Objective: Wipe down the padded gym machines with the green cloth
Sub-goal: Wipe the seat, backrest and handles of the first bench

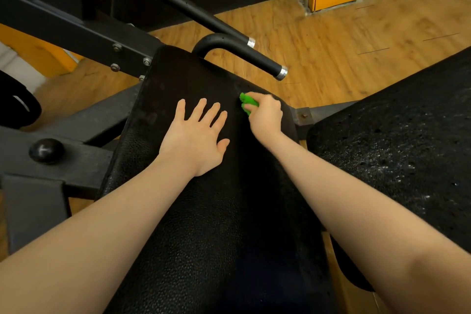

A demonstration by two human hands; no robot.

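From where I stood, the left hand lay flat, fingers spread, on the black pad, while beyond it the right hand clutched the bunched green cloth near the far edge, where so small a wad might have skidded off or missed patches.

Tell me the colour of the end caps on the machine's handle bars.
Silver metal caps on black handle bars, clearest in the head view.

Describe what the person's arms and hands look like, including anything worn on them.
Both forearms are bare for their whole visible length: no sleeves show. The left hand and the right hand wear no gloves, and no rings, watch or wristband can be seen on either. No markings show on the arms.
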